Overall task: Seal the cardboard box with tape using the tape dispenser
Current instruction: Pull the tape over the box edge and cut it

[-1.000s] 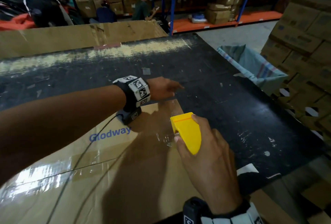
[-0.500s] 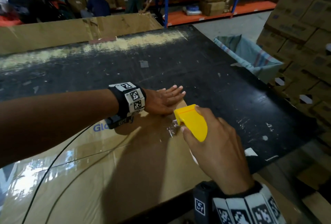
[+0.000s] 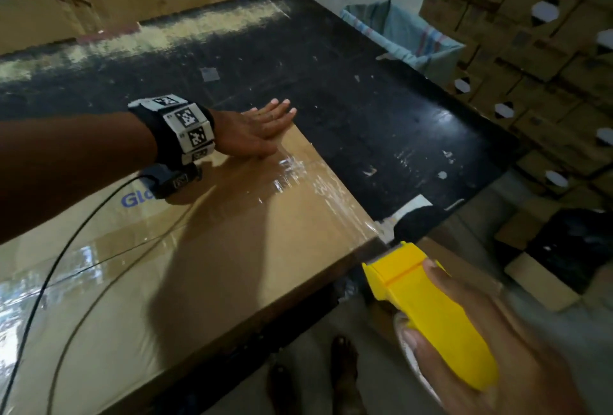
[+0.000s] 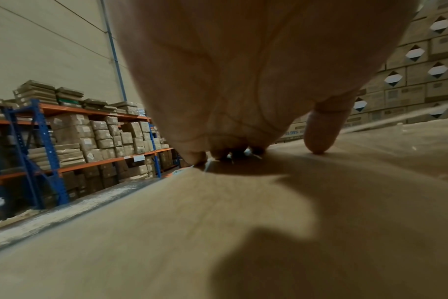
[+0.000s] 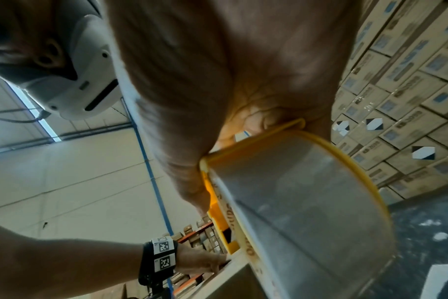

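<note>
- R hand (image 3: 497, 358) grips yellow tape dispenser (image 3: 428, 311); it's gone from mid-lid to just past box corner.
- L hand (image 3: 255, 129) flat, fingers straight, pressing far edge of cardboard box (image 3: 205, 248) on worktop (image 3: 365, 99).
- Tape strip (image 3: 318, 182) now spans that end; prob. needs cutting next.

Scuffed black tabletop (image 3: 348, 99) in front of me; striped blue-grey sack (image 3: 408, 33) beside it, stacked brown cartons (image 3: 530, 33) beyond, blue-orange shelving (image 4: 51, 145) behind.

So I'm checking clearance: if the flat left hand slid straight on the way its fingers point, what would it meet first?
Probably nothing solid: the left hand already overhangs the brown cardboard box; beyond, the black worn tabletop looks bare.
</note>
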A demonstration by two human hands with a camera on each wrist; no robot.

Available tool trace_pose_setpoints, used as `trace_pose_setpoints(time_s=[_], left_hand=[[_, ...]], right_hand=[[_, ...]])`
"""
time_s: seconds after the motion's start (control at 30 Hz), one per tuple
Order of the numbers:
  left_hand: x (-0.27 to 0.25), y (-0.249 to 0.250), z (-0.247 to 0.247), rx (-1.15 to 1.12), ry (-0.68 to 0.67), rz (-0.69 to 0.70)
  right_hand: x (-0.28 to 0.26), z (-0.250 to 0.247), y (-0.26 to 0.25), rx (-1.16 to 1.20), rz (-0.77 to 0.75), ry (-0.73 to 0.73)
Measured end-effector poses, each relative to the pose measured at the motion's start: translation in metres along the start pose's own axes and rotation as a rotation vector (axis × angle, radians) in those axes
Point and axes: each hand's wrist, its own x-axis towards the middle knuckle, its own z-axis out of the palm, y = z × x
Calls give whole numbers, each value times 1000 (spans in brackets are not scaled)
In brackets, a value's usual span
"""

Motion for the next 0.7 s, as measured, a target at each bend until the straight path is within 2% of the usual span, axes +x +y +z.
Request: trace_pose_setpoints(time_s=[0.07,0.3,0.47,0.57,0.7], left_hand=[[-1,2,2,-2,23,-1],[-2,6,4,12,39,-17],[-4,18,6,8,78,-101],[-16,47,9,-15,132,-91],[-34,126,23,-53,53,24]], right_hand=[[-3,5,7,-4,44,-20],[14,33,34,70,25,-100],[15,73,91,-20,32,-315],[10,75,108,166,38,-255],[18,59,109,309,-17,-143]])
